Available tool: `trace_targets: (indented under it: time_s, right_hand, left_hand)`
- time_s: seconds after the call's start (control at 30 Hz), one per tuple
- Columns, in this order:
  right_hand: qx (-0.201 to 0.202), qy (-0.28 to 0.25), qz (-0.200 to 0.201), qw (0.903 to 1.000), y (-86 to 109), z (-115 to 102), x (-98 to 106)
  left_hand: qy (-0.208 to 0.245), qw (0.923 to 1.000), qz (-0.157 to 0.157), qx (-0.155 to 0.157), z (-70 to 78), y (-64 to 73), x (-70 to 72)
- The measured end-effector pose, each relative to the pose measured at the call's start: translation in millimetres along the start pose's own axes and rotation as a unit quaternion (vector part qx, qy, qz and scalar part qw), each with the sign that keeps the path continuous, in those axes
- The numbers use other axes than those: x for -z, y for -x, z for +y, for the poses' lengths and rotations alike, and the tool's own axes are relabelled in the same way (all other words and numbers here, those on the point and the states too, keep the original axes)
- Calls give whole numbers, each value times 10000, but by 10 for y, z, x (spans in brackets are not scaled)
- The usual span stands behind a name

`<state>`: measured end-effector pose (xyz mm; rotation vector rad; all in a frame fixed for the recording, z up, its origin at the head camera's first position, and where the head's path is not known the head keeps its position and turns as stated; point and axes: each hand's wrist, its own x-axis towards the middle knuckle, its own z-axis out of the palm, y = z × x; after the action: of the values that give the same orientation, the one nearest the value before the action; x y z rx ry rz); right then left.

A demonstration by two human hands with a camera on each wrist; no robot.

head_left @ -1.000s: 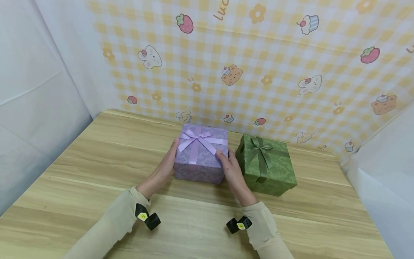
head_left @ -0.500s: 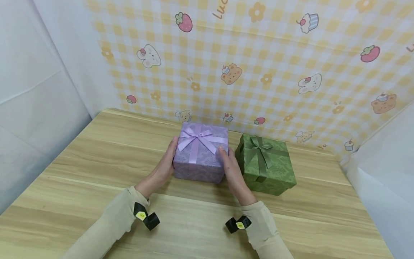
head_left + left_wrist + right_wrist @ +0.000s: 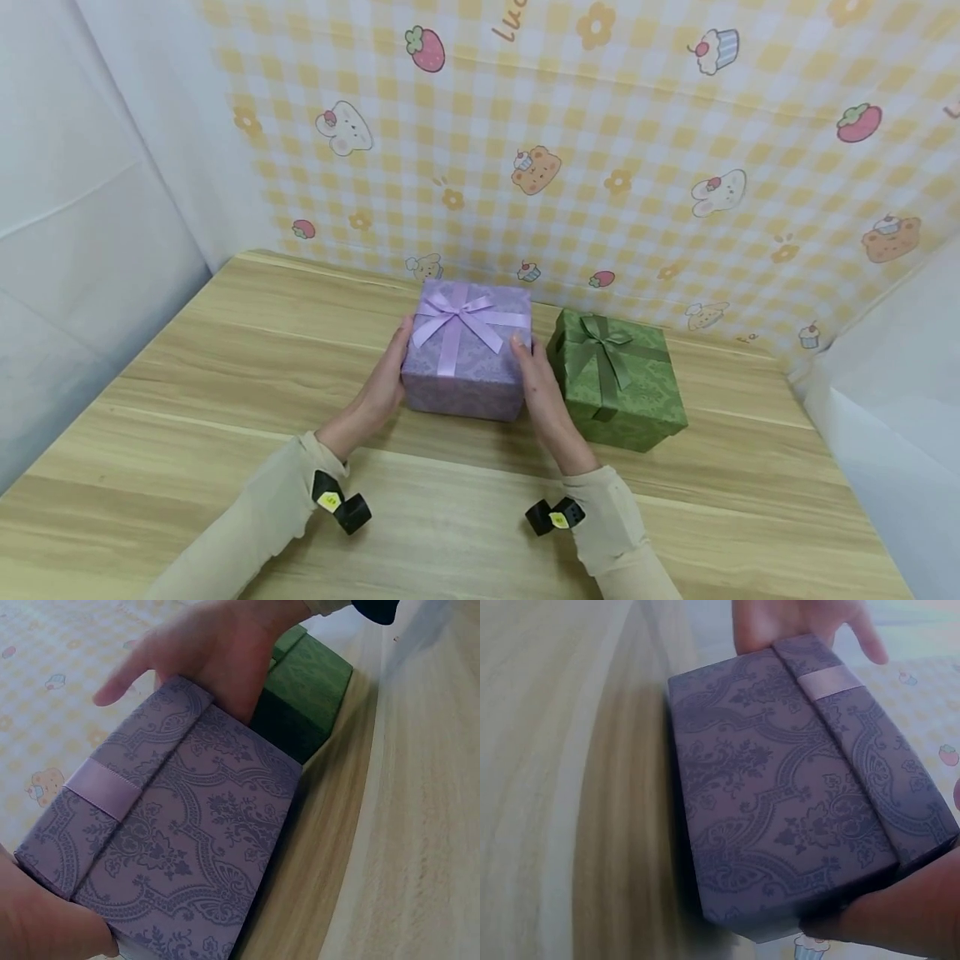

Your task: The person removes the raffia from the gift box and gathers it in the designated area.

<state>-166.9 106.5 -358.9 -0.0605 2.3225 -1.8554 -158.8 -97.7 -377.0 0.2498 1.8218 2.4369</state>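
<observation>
We find the left hand [image 3: 381, 379] and right hand [image 3: 545, 393] gripping opposite sides of the purple box [image 3: 483, 367], near the back edge of the counter [image 3: 225, 358], beside the green box [image 3: 651, 387]. This paired hold, we judge, serves to steady it; base contact we cannot confirm.

Remotely, I have the left hand [image 3: 381, 379] against the left side of the purple gift box [image 3: 468, 357] and the right hand [image 3: 543, 396] against its right. Right of that box I see a green gift box [image 3: 626, 379]; behind the purple one, checked cloth [image 3: 652, 229].
</observation>
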Motion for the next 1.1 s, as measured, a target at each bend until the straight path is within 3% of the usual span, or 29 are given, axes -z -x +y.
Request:
trace_targets:
  time_s: [0.37, 0.77, 1.1]
  right_hand:
    - [142, 266, 105, 9995, 12, 10, -34]
    - [203, 156, -24, 9997, 27, -5, -29]
    - [371, 235, -60, 9990, 80, -33, -10]
  left_hand:
    - [-397, 9990, -8, -184, 74, 0, 23]
    - [-566, 9983, 128, 95, 134, 40, 8]
    - [-765, 9971, 24, -55, 174, 51, -1]
